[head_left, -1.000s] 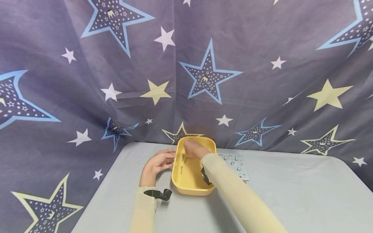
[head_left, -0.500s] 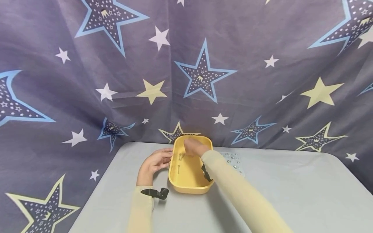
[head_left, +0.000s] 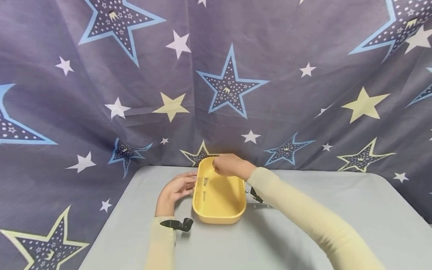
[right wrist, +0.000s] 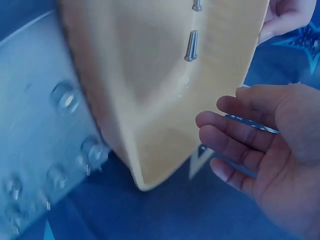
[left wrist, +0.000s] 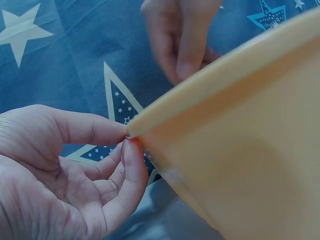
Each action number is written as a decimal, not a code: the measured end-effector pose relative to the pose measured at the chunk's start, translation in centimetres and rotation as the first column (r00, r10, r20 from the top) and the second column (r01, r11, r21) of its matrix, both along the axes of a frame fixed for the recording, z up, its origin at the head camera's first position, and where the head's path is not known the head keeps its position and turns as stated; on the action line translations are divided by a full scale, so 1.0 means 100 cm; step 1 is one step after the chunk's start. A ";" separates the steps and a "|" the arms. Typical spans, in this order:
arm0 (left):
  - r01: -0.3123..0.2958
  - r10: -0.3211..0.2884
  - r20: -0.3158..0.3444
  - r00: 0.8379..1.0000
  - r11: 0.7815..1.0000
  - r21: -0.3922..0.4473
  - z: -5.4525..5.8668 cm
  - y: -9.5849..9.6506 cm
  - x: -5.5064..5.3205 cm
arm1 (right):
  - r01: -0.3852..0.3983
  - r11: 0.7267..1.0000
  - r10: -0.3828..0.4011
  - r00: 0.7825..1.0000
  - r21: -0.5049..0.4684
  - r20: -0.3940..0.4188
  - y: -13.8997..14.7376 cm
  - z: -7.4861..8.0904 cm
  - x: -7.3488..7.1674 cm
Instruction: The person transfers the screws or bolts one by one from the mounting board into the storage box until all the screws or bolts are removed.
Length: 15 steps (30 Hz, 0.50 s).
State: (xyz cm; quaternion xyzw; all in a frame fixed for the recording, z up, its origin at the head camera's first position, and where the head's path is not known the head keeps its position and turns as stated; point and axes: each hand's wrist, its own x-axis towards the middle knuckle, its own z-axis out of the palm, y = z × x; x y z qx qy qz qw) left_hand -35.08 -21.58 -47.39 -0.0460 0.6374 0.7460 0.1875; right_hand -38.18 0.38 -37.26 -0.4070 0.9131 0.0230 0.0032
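A yellow plastic bin [head_left: 222,198] stands on the table, with metal screws [head_left: 205,182] lying inside near its left wall. In the right wrist view, two of the screws [right wrist: 191,46] lie side by side and another [right wrist: 197,5] lies apart. My left hand [head_left: 176,190] is at the bin's left side; in the left wrist view its index finger and thumb pinch the rim. Over the bin's far end is my right hand [head_left: 233,165], its fingers loosely bent. Nothing shows between these fingers [right wrist: 230,135] in the right wrist view.
A metal plate [right wrist: 30,100] with several round metal pieces on it lies right of the bin, mostly covered by my right arm. Behind the grey table [head_left: 303,210] hangs a star-patterned curtain [head_left: 287,93]. Black straps [head_left: 177,224] circle both sleeves.
My right hand has risen from inside the bin to its far rim, and the forearm has swung right over the plate. The left hand stays at the bin. The head view has shifted slightly.
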 end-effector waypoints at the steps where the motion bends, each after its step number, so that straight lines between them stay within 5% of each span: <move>1: 0.002 -0.002 0.001 1.000 1.000 -0.001 0.000 0.000 0.000 | -0.005 1.000 0.005 1.000 0.015 -0.013 0.004 0.002 0.003; 15: 0.019 -0.019 0.003 1.000 1.000 0.002 0.000 -0.002 -0.001 | 0.027 0.990 -0.013 0.995 0.141 -0.096 0.084 0.025 0.025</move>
